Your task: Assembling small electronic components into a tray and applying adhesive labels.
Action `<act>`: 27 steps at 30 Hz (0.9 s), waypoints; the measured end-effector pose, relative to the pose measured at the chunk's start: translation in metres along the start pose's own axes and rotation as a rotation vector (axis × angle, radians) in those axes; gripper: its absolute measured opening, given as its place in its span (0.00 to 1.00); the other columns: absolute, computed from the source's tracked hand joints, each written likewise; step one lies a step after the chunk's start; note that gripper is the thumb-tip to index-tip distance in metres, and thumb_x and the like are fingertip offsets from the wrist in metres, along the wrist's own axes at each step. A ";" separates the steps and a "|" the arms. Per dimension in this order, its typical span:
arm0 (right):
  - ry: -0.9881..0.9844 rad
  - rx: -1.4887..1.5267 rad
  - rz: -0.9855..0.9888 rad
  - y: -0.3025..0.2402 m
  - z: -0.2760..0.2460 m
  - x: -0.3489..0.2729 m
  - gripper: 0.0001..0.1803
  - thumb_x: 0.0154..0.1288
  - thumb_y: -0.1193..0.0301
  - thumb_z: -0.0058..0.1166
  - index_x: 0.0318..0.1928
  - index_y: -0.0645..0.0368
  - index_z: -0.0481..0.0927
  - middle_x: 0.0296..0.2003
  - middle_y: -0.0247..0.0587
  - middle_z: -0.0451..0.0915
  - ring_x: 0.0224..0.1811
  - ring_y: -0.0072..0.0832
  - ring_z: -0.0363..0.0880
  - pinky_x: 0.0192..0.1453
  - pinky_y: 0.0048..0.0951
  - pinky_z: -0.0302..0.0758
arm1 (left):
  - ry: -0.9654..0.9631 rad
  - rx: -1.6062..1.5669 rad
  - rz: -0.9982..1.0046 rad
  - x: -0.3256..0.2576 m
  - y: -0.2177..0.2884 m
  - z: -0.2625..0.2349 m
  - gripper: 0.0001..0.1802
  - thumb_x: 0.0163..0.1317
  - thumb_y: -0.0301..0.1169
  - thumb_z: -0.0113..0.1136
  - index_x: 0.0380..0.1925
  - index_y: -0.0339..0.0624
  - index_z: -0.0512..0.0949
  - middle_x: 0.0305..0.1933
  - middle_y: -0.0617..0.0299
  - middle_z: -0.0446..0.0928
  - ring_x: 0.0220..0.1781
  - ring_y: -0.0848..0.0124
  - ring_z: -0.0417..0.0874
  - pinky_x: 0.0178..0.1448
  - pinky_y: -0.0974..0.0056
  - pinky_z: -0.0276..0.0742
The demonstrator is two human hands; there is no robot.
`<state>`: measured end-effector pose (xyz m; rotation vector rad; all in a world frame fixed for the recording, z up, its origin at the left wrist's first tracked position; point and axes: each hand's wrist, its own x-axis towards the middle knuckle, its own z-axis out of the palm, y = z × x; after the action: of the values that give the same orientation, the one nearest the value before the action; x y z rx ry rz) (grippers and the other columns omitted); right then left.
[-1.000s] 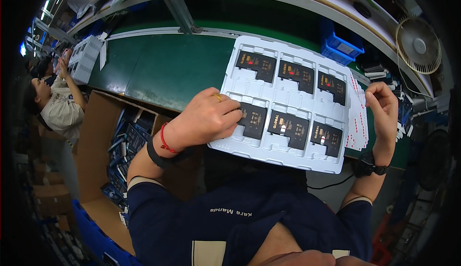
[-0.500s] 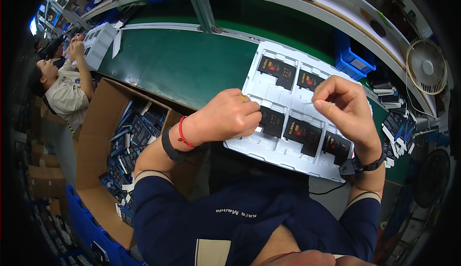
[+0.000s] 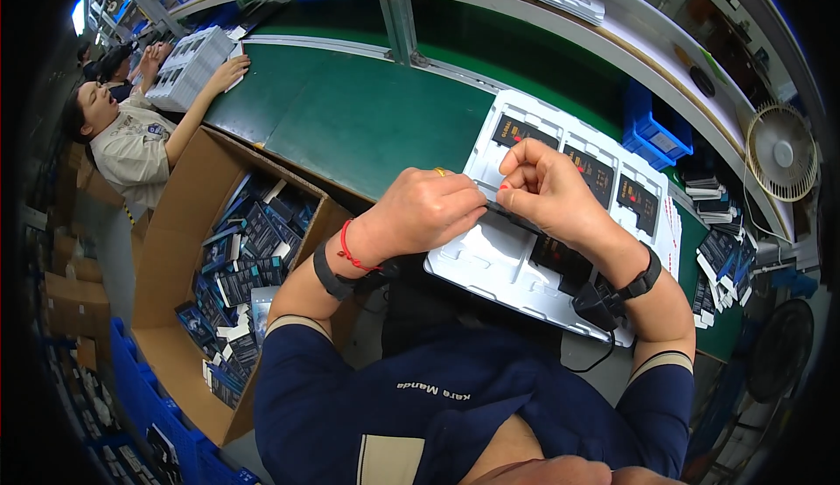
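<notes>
Workbench [image 3: 350, 118] runs green along a shelf [image 3: 652, 56], left hand [image 3: 429, 209] pinching a black battery [image 3: 512, 216], right hand [image 3: 556, 192] a red sticker [image 3: 504, 188].

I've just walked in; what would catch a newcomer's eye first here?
Probably the left hand and right hand, close together at a pale tray of black packs, right of centre. To the person's left, an open carton is heaped with dark boxes. A round fan stands out at far right.
</notes>
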<state>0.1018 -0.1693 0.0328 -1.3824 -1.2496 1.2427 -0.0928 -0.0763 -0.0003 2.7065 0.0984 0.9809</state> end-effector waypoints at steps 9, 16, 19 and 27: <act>-0.004 -0.120 0.000 0.006 0.000 0.003 0.14 0.56 0.79 0.60 0.42 0.63 0.72 0.29 0.34 0.79 0.31 0.16 0.75 0.35 0.20 0.71 | -0.004 0.010 0.004 0.000 -0.002 0.001 0.07 0.49 0.25 0.69 0.29 0.41 0.81 0.30 0.62 0.82 0.27 0.65 0.82 0.30 0.64 0.78; 0.018 -0.136 0.016 0.007 0.001 0.004 0.14 0.55 0.80 0.60 0.42 0.63 0.73 0.29 0.33 0.78 0.31 0.16 0.75 0.35 0.20 0.71 | -0.001 0.001 -0.003 0.002 -0.002 0.002 0.06 0.50 0.24 0.69 0.29 0.40 0.81 0.30 0.61 0.81 0.27 0.65 0.82 0.29 0.64 0.77; 0.028 -0.191 0.020 0.010 0.001 0.005 0.15 0.54 0.79 0.61 0.42 0.63 0.73 0.29 0.35 0.79 0.31 0.18 0.76 0.34 0.22 0.72 | 0.007 -0.011 0.001 0.003 -0.001 0.002 0.06 0.50 0.24 0.69 0.29 0.40 0.81 0.30 0.61 0.81 0.27 0.64 0.82 0.29 0.64 0.77; 0.155 -0.649 -0.279 -0.017 0.007 -0.012 0.11 0.53 0.75 0.63 0.36 0.64 0.77 0.30 0.45 0.81 0.32 0.39 0.79 0.39 0.35 0.76 | -0.007 -0.006 -0.002 0.001 -0.001 0.001 0.07 0.49 0.24 0.69 0.28 0.40 0.81 0.30 0.62 0.81 0.28 0.64 0.83 0.29 0.64 0.78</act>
<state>0.0927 -0.1790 0.0501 -1.6344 -1.7487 0.5370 -0.0909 -0.0753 -0.0004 2.7032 0.0970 0.9695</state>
